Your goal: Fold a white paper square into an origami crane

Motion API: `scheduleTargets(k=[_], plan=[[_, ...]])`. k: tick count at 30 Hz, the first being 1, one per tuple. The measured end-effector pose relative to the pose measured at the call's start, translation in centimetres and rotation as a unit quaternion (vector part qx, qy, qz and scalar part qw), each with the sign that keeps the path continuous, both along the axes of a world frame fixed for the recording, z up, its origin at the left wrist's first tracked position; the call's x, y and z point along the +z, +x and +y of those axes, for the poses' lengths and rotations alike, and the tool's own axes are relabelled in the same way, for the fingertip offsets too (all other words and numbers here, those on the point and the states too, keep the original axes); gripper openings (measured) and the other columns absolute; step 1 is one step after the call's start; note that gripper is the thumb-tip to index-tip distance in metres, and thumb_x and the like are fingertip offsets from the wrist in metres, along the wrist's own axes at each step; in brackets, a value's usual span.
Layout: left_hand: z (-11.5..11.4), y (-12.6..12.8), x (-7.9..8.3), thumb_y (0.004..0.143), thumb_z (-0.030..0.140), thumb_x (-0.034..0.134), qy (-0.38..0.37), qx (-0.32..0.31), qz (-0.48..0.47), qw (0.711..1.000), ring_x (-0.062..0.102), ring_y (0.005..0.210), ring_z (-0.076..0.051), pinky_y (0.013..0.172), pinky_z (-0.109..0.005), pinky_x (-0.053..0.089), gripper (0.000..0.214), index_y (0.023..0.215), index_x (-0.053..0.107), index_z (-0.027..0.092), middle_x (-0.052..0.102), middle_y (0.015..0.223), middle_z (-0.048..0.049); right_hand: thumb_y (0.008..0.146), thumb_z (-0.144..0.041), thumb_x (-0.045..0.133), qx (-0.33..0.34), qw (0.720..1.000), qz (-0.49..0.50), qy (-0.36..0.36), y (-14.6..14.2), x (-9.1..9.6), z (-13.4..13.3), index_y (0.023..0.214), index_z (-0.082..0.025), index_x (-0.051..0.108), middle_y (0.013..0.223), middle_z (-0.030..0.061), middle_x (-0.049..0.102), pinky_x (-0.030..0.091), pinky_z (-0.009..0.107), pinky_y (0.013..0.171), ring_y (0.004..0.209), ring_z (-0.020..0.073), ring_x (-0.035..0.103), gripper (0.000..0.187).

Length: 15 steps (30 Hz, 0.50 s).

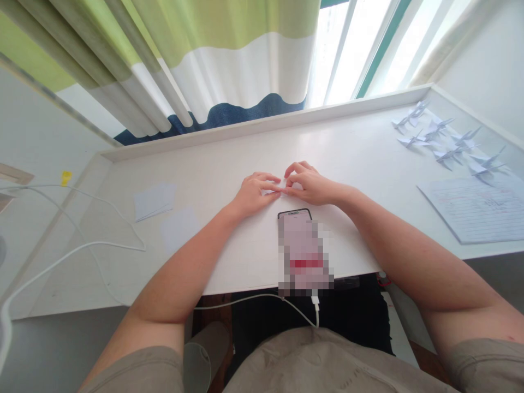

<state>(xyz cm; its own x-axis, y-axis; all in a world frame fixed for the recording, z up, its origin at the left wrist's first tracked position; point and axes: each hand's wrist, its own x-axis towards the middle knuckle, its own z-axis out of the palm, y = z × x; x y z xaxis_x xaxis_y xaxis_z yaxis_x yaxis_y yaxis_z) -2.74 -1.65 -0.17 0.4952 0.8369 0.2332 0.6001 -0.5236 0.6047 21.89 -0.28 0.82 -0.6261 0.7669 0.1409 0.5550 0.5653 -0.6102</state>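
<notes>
A small piece of folded white paper lies on the white desk, mostly covered by my fingers. My left hand presses on its left side with the fingers close together. From the right, my right hand pinches the paper with thumb and curled fingers. The fingertips of both hands nearly meet over it, and the exact fold is hidden. Just in front of my hands lies a phone with a blurred screen, plugged into a white cable.
Several folded paper cranes stand at the far right, behind a lined sheet with writing. White paper squares lie on the left. A white cable loops over the left end of the desk. Curtains hang behind the raised back edge.
</notes>
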Motion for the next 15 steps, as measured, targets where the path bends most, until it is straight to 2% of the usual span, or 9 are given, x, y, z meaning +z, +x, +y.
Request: scheduleTargets(k=[4, 8, 11, 15], plan=[[0.0, 0.0, 0.0, 0.095, 0.026, 0.079, -0.002, -0.001, -0.004, 1.000, 0.066, 0.133, -0.029, 0.124, -0.056, 0.045, 0.017, 0.103, 0.089, 0.036, 0.081, 0.132, -0.0019, 0.098, -0.060, 0.071, -0.019, 1.000, -0.007, 0.009, 0.0, -0.2, 0.2, 0.079, -0.024, 0.075, 0.127, 0.0145, 0.063, 0.040, 0.066, 0.117, 0.130, 0.0410, 0.050, 0.041], [-0.1, 0.0, 0.0, 0.095, 0.026, 0.079, -0.001, 0.000, -0.008, 1.000, 0.066, 0.133, -0.028, 0.123, -0.053, 0.047, 0.017, 0.105, 0.089, 0.035, 0.081, 0.131, -0.0018, 0.090, -0.052, 0.080, -0.049, 0.999, 0.012, -0.021, 0.3, -0.5, 0.7, 0.073, -0.024, 0.071, 0.123, 0.0139, 0.063, 0.041, 0.066, 0.117, 0.130, 0.0410, 0.052, 0.034], [-0.2, 0.0, 0.1, 0.095, 0.026, 0.078, -0.006, 0.003, -0.007, 1.000, 0.066, 0.134, -0.029, 0.124, -0.053, 0.046, 0.016, 0.105, 0.089, 0.034, 0.081, 0.130, -0.0027, 0.086, -0.044, 0.083, -0.063, 0.997, 0.037, -0.036, 0.7, -0.5, 0.9, 0.085, -0.025, 0.075, 0.122, 0.0131, 0.063, 0.041, 0.065, 0.120, 0.131, 0.0403, 0.053, 0.021], [-0.4, 0.0, 0.2, 0.096, 0.026, 0.077, -0.013, 0.008, -0.008, 1.000, 0.065, 0.136, -0.029, 0.125, -0.054, 0.045, 0.016, 0.104, 0.088, 0.033, 0.080, 0.132, -0.0033, 0.085, -0.043, 0.081, -0.049, 0.996, 0.054, -0.043, 1.3, -0.5, 1.1, 0.100, -0.027, 0.079, 0.125, 0.0132, 0.065, 0.040, 0.063, 0.122, 0.134, 0.0402, 0.054, 0.022]])
